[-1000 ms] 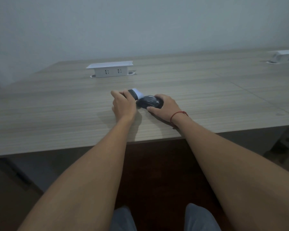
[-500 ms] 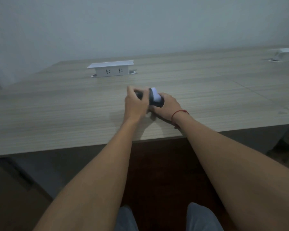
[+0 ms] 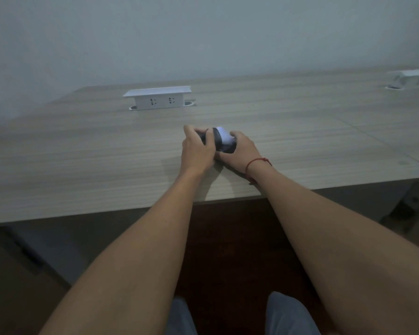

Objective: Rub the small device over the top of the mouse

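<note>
Change: since a second ago the left hand [image 3: 197,151] has slid rightward across the desk and now sits against the right hand; the white-faced piece has gone from the left of the dark object to its right side.
Head view, left hand: fingers curled over the left part of the dark object [image 3: 217,140], gripping it, thumb laid along its top.
Head view, right hand [image 3: 242,153]: fingers wrapped round the right end, grasping it next to the white face [image 3: 226,139]; a red string [image 3: 257,162] circles the wrist.
Object position: held between both hands, low over the wooden desk [image 3: 82,165], near the front edge and about mid-width; whether it touches the desk cannot be told.
Object make-up: dark and rounded, one pale flat face turned up and right; details too blurred to tell.
Surroundings: a white socket box [image 3: 158,99] stands well behind the hands; a second socket box [image 3: 411,78] sits at the far right edge.
Below: both knees show under the desk edge.
</note>
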Available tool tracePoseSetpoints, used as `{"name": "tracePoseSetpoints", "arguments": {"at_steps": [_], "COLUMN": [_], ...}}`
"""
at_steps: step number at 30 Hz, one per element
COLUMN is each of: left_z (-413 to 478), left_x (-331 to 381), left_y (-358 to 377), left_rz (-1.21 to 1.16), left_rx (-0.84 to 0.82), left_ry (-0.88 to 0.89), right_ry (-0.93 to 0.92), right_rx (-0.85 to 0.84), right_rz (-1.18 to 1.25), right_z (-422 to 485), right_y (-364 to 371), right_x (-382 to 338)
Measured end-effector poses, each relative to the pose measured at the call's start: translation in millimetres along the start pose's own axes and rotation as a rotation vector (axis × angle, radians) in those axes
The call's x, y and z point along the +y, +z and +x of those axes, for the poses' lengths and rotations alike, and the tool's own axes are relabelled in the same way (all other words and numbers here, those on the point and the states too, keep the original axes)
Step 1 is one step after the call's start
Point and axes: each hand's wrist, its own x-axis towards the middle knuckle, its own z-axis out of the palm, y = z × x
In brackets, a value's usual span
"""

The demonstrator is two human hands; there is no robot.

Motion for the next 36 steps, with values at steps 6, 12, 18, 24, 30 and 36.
{"name": "tracePoseSetpoints", "arguments": {"at_steps": [6,12,18,24,30,36], "left_z": [6.1,5.6,8.3,8.2,6.7,9.7], "left_x": [-3.1,-4.9,-5.9,-8.6,-4.7,-6.3], "left_y": [-6.0,-5.1,-7.4,-9.5,-7.3,-6.3], "left_rz": [-0.084,-0.019,-0.093,0.033,-0.081,0.097], "left_rx": [0.113,0.157,0.136,0.223,0.068,0.214], "left_ry": [-0.077,-0.089,-0.121,-0.212,-0.148,-0.234], "right_ry": [-0.021,-0.034,-0.028,-0.031,-0.047,-0.081], "right_rx": [0.009,0.002,-0.032,-0.055,-0.019,-0.037], "right_rz": [0.004,0.020,0.046,0.041,-0.010,-0.017], "right_z": [4.0,2.7,5.9,5.7,6.6,7.1], "right_y": [2.7,0.7,-2.1,-4.6,-1.8,-3.2], "right_x": [4.1,3.2,6.1,5.9,6.1,5.5]}}
